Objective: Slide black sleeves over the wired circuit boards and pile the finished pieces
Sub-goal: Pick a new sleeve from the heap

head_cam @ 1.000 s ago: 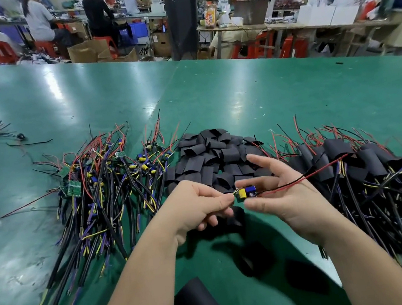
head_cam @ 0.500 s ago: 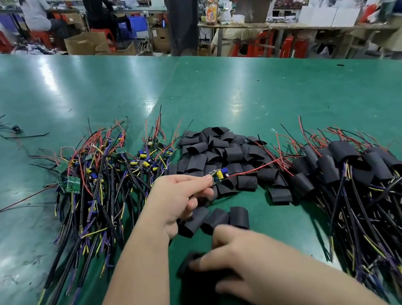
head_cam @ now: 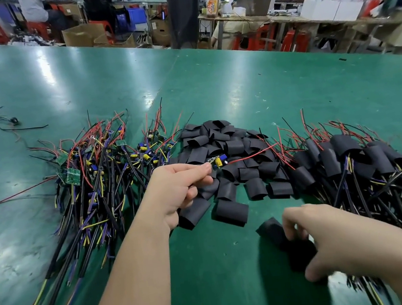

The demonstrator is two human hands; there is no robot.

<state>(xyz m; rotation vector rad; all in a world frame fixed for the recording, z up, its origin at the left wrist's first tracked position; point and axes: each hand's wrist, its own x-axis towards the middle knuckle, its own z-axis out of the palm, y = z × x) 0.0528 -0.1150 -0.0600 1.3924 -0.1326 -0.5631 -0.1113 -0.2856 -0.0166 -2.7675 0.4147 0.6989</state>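
The left hand (head_cam: pixel 181 186) pinches one board (head_cam: pixel 218 161) by its end, above the sleeve heap (head_cam: pixel 220 147). The right hand (head_cam: pixel 337 236), at 5 o'clock from the board, curls its fingers round a loose sleeve (head_cam: pixel 270 228) on the table (head_cam: pixel 236 81). I think it is best to squeeze the sleeve mouth open, feed the red wire (head_cam: pixel 252 154) through first, then slide until the board is covered. The finished pile (head_cam: pixel 365 161) lies at 3 o'clock.
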